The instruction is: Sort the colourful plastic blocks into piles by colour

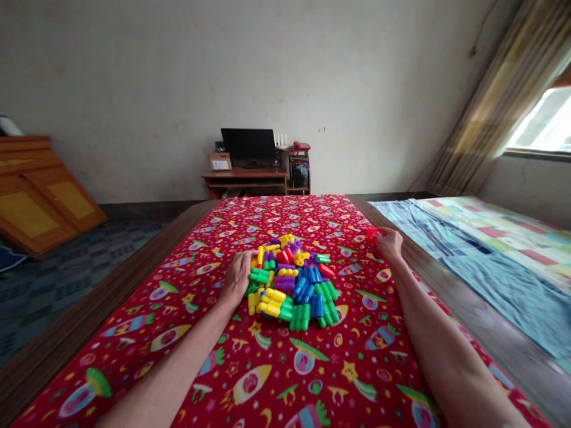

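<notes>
A heap of plastic toy building blocks (285, 279) in green, yellow, blue, purple and red lies in the middle of the red patterned cloth (285, 368). My left hand (239, 274) rests at the heap's left edge, its fingers loosely bent against the yellow and green blocks, and nothing shows gripped in them. Off to the right, near the cloth's edge, my right hand (389, 242) pinches a red toy block (370, 233), apart from the heap. Part of that block is hidden by my fingers.
Dark wooden table edges (178, 229) show along both sides of the cloth. A bed with blue and checked covers (486, 261) adjoins on the right. Against the far wall stands a desk (250, 175) with a monitor (248, 145). A wooden cabinet (49, 196) is at left.
</notes>
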### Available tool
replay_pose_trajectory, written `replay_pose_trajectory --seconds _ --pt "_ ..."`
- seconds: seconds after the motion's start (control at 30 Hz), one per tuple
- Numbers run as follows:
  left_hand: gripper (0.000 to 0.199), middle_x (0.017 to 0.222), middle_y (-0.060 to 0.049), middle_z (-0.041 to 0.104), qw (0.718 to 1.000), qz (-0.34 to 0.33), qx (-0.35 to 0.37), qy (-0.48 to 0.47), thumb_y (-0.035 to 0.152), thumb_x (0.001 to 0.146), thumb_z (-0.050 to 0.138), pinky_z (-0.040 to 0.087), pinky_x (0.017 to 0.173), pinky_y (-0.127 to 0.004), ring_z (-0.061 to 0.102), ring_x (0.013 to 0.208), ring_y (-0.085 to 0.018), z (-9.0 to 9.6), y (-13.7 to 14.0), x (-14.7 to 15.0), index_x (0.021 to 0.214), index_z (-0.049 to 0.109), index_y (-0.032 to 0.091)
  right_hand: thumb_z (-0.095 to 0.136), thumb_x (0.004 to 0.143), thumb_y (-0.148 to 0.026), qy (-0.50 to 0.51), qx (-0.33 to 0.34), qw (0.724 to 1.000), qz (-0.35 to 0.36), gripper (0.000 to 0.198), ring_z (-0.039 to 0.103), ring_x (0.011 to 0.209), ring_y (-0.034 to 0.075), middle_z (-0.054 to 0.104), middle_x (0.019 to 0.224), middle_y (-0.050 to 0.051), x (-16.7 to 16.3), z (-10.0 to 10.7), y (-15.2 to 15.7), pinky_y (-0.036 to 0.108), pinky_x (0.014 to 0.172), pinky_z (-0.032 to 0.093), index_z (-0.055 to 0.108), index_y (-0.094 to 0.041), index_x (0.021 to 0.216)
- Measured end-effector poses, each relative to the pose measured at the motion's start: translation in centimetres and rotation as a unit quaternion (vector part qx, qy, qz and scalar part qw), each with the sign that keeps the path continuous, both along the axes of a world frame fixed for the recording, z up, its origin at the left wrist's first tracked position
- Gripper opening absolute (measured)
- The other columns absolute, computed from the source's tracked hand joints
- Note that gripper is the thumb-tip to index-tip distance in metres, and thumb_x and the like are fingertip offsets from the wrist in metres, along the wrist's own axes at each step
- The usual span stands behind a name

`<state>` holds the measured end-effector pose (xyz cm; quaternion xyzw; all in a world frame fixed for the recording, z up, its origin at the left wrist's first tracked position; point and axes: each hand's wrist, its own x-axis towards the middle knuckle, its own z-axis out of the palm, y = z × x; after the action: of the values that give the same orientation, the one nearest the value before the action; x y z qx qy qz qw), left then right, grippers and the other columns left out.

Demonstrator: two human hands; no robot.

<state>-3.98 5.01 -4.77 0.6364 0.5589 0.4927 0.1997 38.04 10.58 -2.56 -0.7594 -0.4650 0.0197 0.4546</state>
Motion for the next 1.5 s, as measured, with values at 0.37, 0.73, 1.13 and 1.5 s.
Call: replay_pose_trajectory --seconds 0.37,0.73,1.13,1.5 --pt "0.050 0.107 -0.009 0.067 1.000 0.007 -0.011 0.018 0.051 0.091 0.027 0.047 0.096 -0.044 0.060 0.108 -0.027 -0.3 0.0 0.0 0.098 0.066 0.021 0.055 0.087 -0.023 -0.123 0.070 0.860 0.489 0.031 0.067 0.098 0.020 0.071 0.110 0.007 -17.7 3.8 -3.0 0.029 0.083 0.050 0.068 -0.022 0.115" --pt "0.047 0.107 -0.009 0.067 1.000 0.016 -0.012 0.016 0.046 0.092 0.027 0.047 0.097 -0.042 0.060 0.109 -0.026 0.4 -0.6 0.4 0.095 0.066 0.021 0.056 0.074 -0.007 -0.162 0.010 0.864 0.476 0.037 0.069 0.078 0.018 0.076 0.089 0.003 -17.2 3.9 -2.8 0.023 0.070 0.049 0.074 -0.020 0.103" --pt "0.039 0.105 -0.009 0.066 0.994 -0.050 -0.039 -0.093 0.047 0.067 0.062 0.054 0.083 -0.038 0.063 0.100 -0.028 -0.4 0.5 0.0 0.092 0.069 0.017 0.056 0.075 -0.022 -0.117 -0.074 0.986 0.093 0.029 0.067 0.096 0.026 0.075 0.093 0.009 -3.1 2.4 -1.1 0.033 0.084 0.049 0.077 -0.020 0.095" --pt "0.019 0.091 -0.008 0.063 0.997 -0.043 0.057 -0.008 0.042 0.062 0.071 0.043 0.098 -0.053 0.059 0.099 -0.030 -0.4 1.2 0.7 0.072 0.067 0.026 0.042 0.085 -0.015 -0.271 -0.088 0.955 0.083 0.034 0.062 0.092 0.026 0.070 0.096 0.016 -5.0 4.5 -2.3 0.032 0.078 0.044 0.073 -0.012 0.099"
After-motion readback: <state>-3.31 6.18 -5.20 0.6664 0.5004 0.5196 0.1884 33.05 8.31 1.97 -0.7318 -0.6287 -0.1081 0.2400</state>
